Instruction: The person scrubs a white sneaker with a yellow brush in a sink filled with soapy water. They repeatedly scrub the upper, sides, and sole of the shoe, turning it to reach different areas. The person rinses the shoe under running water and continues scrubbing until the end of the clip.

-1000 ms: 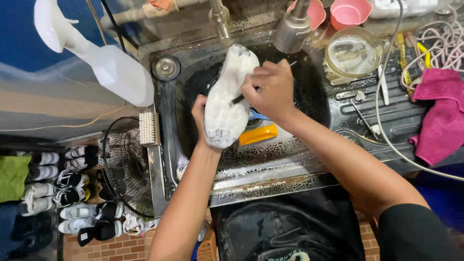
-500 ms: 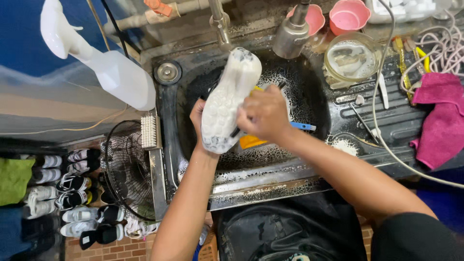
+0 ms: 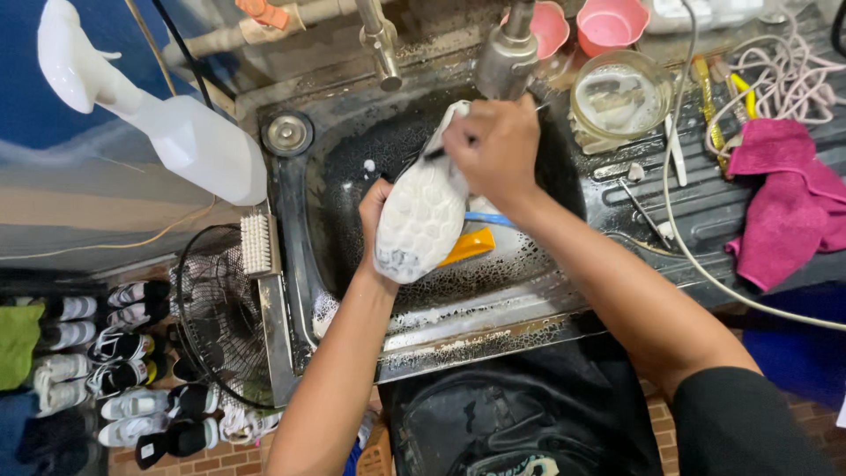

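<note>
Both your hands work over the black, soapy sink (image 3: 564, 291): your left hand (image 3: 374, 207) grips the white shoe (image 3: 421, 220) sole-up, your right hand (image 3: 493, 145) pinches a thin brush at its toe. A pink cloth (image 3: 789, 207) lies on the wet surface (image 3: 705, 225); shoes (image 3: 115, 353) line the floor

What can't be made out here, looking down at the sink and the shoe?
Head view only:
- Brush head: the right hand hides it; only a dark handle shows.
- White shoe: sole faces up, upper hidden.
- Left hand: fingers hidden behind the shoe.
- Tap: top cut off by the frame edge.
</note>
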